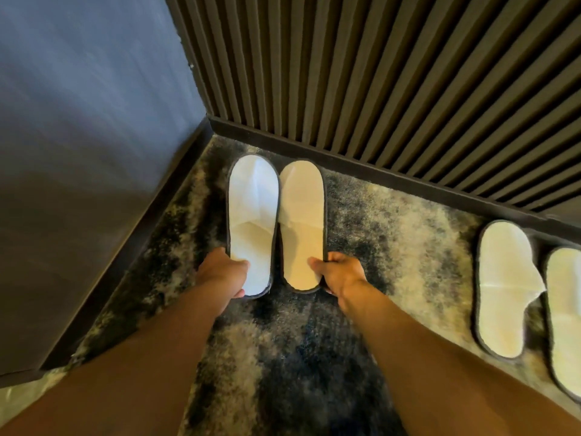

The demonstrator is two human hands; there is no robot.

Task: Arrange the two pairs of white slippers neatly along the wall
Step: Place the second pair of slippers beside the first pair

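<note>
Two white slippers with dark edging lie side by side in the corner, toes toward the ribbed wall. My left hand [224, 273] grips the heel of the left slipper [252, 209], thumb on its insole. My right hand [339, 275] grips the heel of the right slipper [302, 215] the same way. The two slippers touch along their inner edges. A second pair lies further right along the same wall: one slipper [503, 284] is fully in view, the other slipper [566, 313] is cut by the frame's right edge.
A dark ribbed wall panel [377, 73] with a black baseboard [377, 174] runs across the back. A blue-grey wall [88, 121] closes the left side. The floor is a mottled grey and black carpet [298, 357].
</note>
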